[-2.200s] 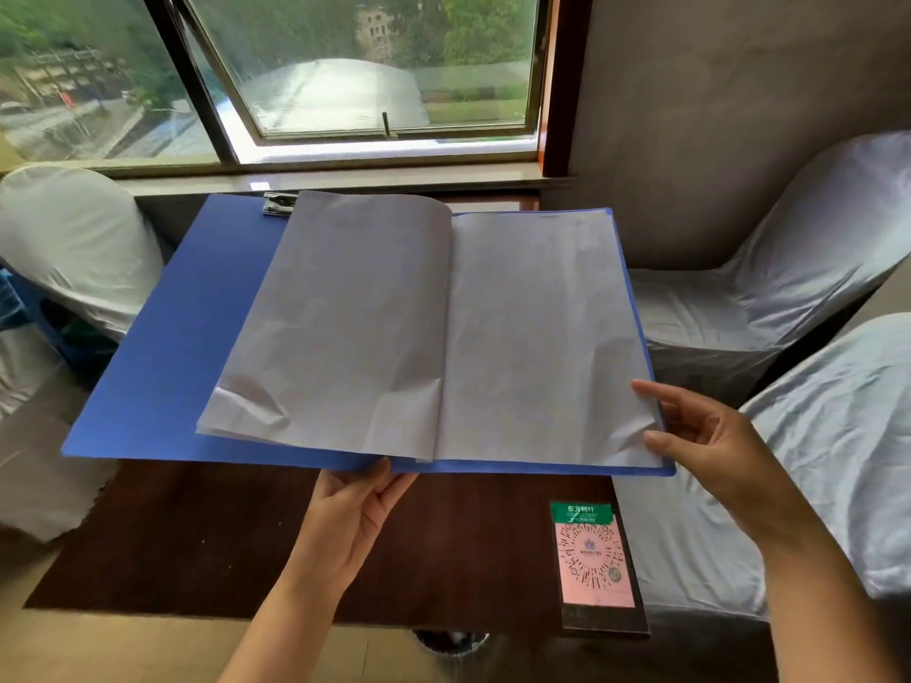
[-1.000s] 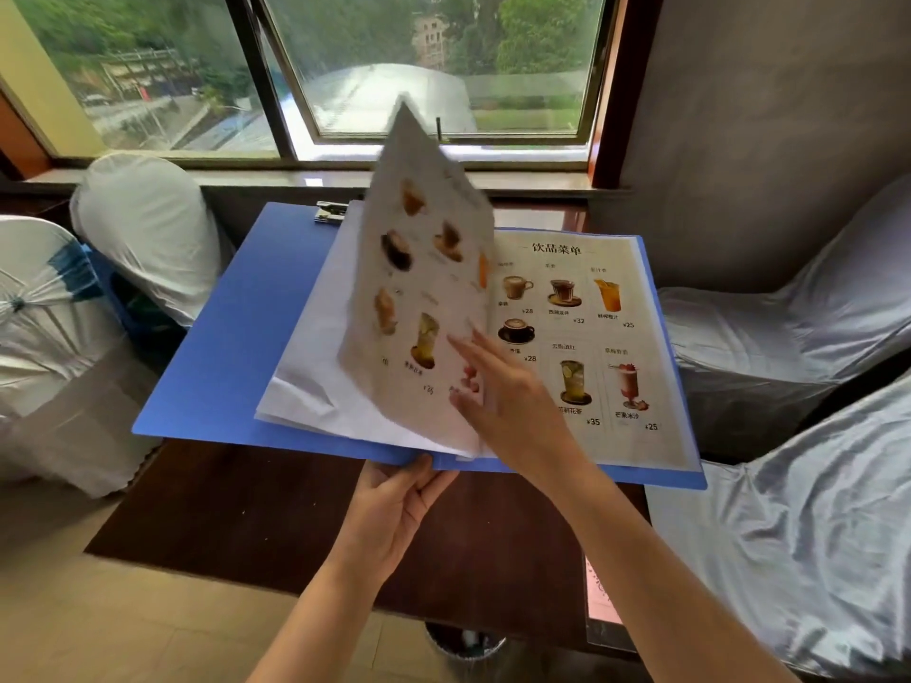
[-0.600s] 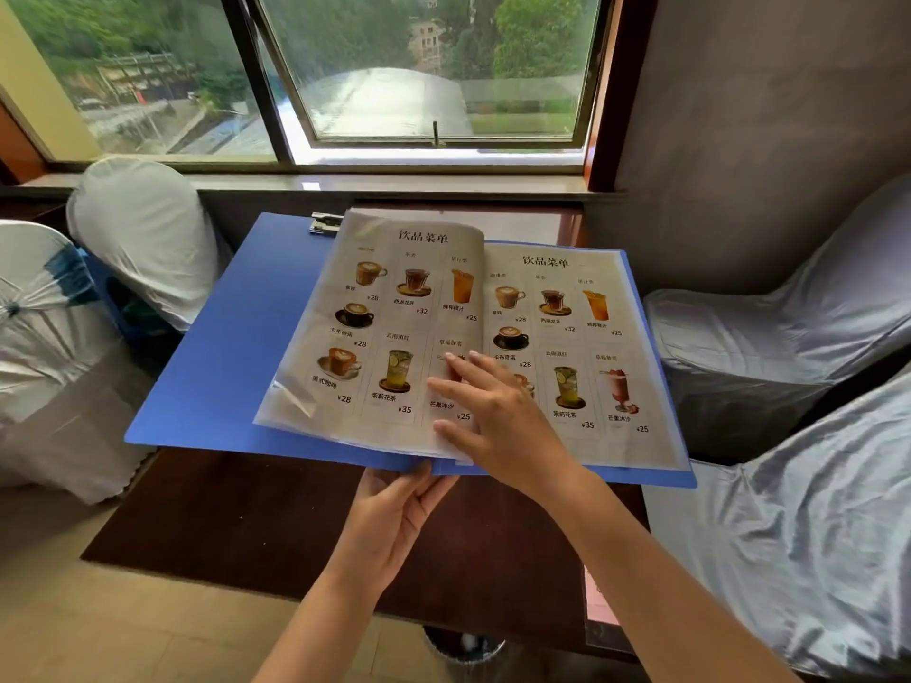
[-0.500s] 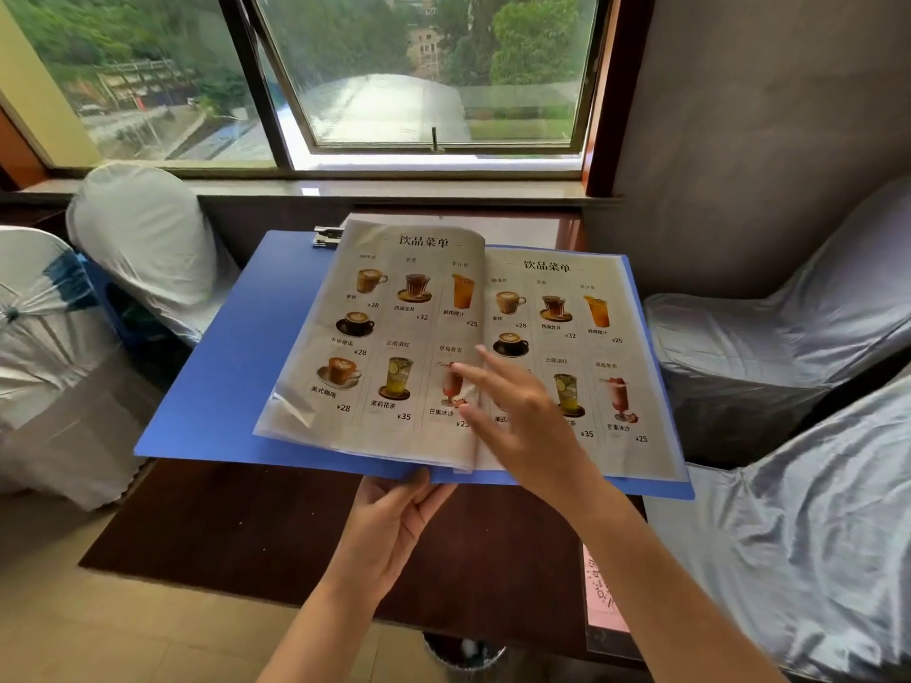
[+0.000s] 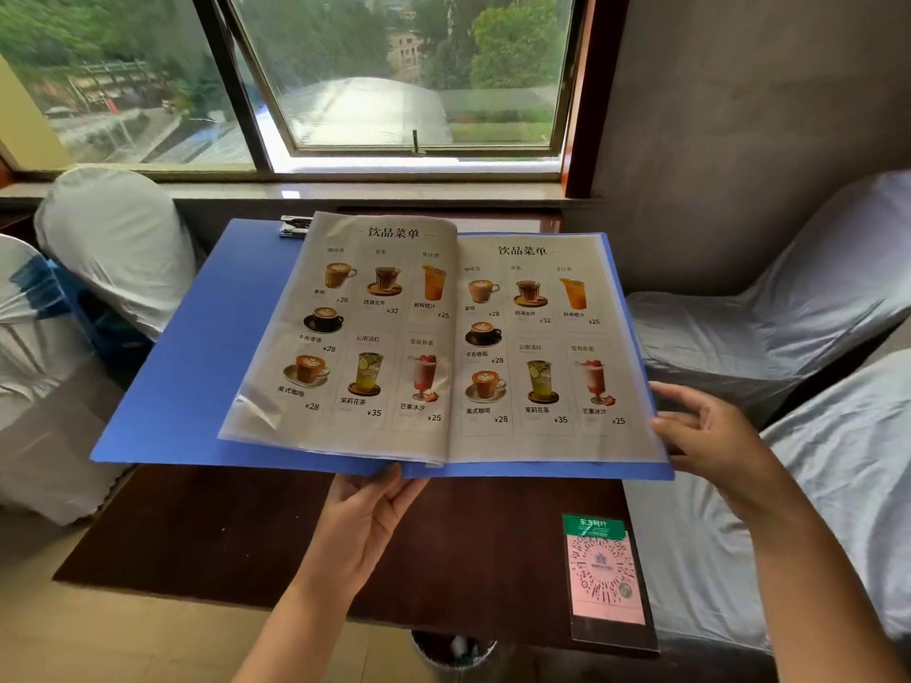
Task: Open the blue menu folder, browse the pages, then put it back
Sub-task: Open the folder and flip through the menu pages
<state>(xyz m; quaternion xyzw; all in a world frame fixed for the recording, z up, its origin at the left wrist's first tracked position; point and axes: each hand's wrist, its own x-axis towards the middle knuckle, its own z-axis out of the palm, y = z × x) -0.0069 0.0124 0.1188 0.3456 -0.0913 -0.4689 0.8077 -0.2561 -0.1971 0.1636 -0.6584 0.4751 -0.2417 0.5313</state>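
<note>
The blue menu folder (image 5: 197, 367) is held open above a dark wooden table (image 5: 222, 529). Two drink-menu pages face up: the left page (image 5: 365, 332) and the right page (image 5: 547, 347), each printed with pictures of coffees, teas and juices with prices. My left hand (image 5: 369, 515) supports the folder from below at the spine, fingers under the front edge. My right hand (image 5: 710, 436) is at the right page's lower right corner, fingers spread and touching the folder's edge. A metal clip (image 5: 294, 225) shows at the folder's far edge.
A QR-code card in a dark holder (image 5: 604, 569) lies on the table's front right. White-covered chairs stand at the left (image 5: 113, 239) and right (image 5: 788, 298). A window (image 5: 394, 76) and sill lie behind the table. A bin (image 5: 456, 653) sits under the table.
A page has been turned from right to left and now lies flat, showing menus instead of blank sheets. My right hand moved off the page centre to the folder's right edge.
</note>
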